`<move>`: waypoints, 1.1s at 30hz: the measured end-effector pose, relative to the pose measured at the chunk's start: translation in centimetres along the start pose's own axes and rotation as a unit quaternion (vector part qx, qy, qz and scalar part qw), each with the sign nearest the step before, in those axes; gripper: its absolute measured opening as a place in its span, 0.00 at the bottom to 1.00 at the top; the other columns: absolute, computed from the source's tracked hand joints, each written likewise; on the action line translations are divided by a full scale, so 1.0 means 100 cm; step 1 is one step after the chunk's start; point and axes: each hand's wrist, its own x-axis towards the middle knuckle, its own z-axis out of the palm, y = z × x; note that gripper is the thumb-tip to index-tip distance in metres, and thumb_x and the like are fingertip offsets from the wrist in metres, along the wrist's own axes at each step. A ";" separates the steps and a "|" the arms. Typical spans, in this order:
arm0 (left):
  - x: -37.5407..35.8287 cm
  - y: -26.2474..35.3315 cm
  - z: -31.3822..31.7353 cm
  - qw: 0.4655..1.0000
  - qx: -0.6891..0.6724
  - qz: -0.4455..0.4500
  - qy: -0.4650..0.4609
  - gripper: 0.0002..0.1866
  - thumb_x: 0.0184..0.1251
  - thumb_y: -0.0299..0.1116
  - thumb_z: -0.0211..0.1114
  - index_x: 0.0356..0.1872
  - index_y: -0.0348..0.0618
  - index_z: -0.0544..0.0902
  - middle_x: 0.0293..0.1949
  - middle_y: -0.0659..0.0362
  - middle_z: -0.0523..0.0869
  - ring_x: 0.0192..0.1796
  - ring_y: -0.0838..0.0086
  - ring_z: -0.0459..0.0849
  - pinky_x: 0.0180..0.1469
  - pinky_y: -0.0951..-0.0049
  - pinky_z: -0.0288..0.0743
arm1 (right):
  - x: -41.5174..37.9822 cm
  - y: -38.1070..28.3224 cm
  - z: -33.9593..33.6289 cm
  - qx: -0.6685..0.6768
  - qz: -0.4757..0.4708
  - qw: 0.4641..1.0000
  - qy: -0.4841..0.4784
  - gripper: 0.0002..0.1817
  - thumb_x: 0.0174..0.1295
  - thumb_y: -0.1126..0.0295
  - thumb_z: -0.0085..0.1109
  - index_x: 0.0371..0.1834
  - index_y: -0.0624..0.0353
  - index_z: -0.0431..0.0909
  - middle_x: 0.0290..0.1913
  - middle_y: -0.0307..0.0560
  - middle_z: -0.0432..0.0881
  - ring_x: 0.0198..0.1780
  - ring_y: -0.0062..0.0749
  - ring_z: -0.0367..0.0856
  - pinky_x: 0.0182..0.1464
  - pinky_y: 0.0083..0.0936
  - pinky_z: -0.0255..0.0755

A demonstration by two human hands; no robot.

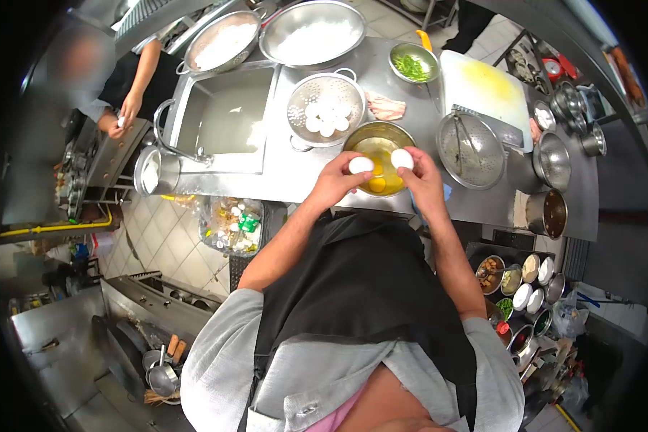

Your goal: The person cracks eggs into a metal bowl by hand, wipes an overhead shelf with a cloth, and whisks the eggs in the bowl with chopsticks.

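My left hand (pixel 333 180) grips a white eggshell (pixel 361 165) over the left side of a steel bowl. Opposite it, my right hand (pixel 426 183) pinches another white eggshell (pixel 402 158) above the bowl's right side. A gap separates the two shells. In the bowl (pixel 403 130) lie yellow yolks (pixel 376 185) in clear egg white. Just behind and to the left stands a perforated colander (pixel 299 97) with several whole white eggs (pixel 327 117). Pale pink strips of raw meat (pixel 386 107) rest on the steel counter beside it.
A sink (pixel 227 119) is at left, with large pans of white food behind. A cutting board (pixel 486 83), a bowl of green strips (pixel 412 68) and an upturned colander (pixel 471 150) occupy the right. A lined trash bin (pixel 232 225) stands below. Another person's hands (pixel 124 119) are far left.
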 end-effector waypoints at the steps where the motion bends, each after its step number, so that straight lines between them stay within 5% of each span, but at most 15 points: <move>1: -0.002 -0.004 0.000 1.000 -0.011 0.004 0.006 0.24 0.67 0.31 0.75 0.61 0.36 0.78 0.40 0.62 0.85 0.33 0.83 0.80 0.33 0.79 0.78 | -0.002 0.001 -0.001 0.002 0.003 1.000 0.001 0.25 0.65 0.75 0.65 0.66 0.61 0.75 0.54 0.41 0.84 0.40 0.17 0.77 0.45 0.19 0.75; 7: -0.017 0.000 -0.001 1.000 0.006 -0.019 -0.006 0.24 0.67 0.32 0.75 0.61 0.37 0.78 0.40 0.62 0.86 0.32 0.83 0.80 0.31 0.80 0.75 | -0.023 -0.003 0.001 -0.026 0.014 0.999 0.026 0.25 0.68 0.75 0.63 0.68 0.60 0.71 0.55 0.40 0.83 0.46 0.19 0.79 0.44 0.19 0.74; 23: 0.004 -0.011 -0.040 0.993 0.028 -0.042 -0.104 0.26 0.68 0.33 0.74 0.63 0.37 0.76 0.43 0.61 0.86 0.36 0.82 0.81 0.34 0.78 0.78 | -0.050 0.003 0.048 0.055 0.033 0.982 0.180 0.24 0.66 0.75 0.65 0.66 0.61 0.73 0.50 0.39 0.83 0.42 0.17 0.77 0.41 0.19 0.74; 25: 0.004 -0.014 -0.042 0.992 0.019 -0.058 -0.113 0.25 0.68 0.35 0.74 0.63 0.40 0.77 0.45 0.61 0.87 0.39 0.81 0.83 0.35 0.78 0.80 | -0.055 0.017 0.045 0.032 0.010 0.984 0.174 0.24 0.69 0.72 0.63 0.68 0.58 0.72 0.54 0.40 0.83 0.45 0.23 0.83 0.41 0.21 0.77; 33: -0.007 -0.013 -0.064 0.998 -0.003 -0.021 -0.064 0.26 0.66 0.38 0.76 0.63 0.44 0.79 0.45 0.61 0.84 0.41 0.80 0.81 0.34 0.77 0.80 | -0.031 0.021 0.056 0.062 0.006 0.985 0.161 0.23 0.69 0.72 0.62 0.67 0.60 0.72 0.53 0.42 0.82 0.43 0.21 0.81 0.39 0.18 0.75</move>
